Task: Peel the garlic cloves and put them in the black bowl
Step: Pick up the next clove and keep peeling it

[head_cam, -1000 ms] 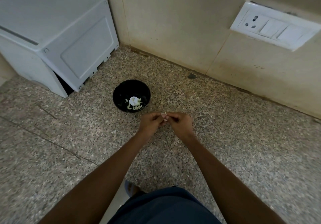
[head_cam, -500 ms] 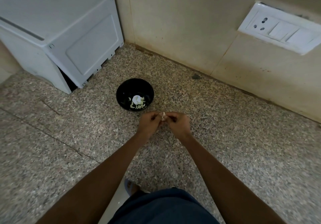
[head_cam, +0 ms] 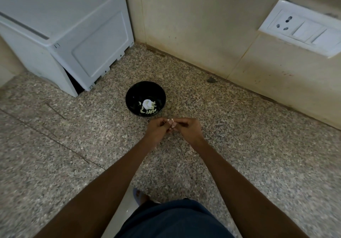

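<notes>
A black bowl (head_cam: 131, 97) stands on the speckled granite counter (head_cam: 239, 145), holding several pale peeled garlic cloves (head_cam: 147, 110). Just in front of the bowl, my left hand (head_cam: 156, 131) and my right hand (head_cam: 189, 129) meet fingertip to fingertip. Between them they pinch a small garlic clove (head_cam: 171, 123) with pinkish-white skin; most of it is hidden by the fingers.
A white appliance (head_cam: 64, 34) sits at the back left against the wall. A white socket and switch plate (head_cam: 302, 28) is on the tiled wall at right. The counter's front edge lies near my body, with a foot in a slipper (head_cam: 138, 194) visible below.
The view has shifted slightly. Both hands stay together on the clove in front of the bowl, with small finger movements on its skin.
</notes>
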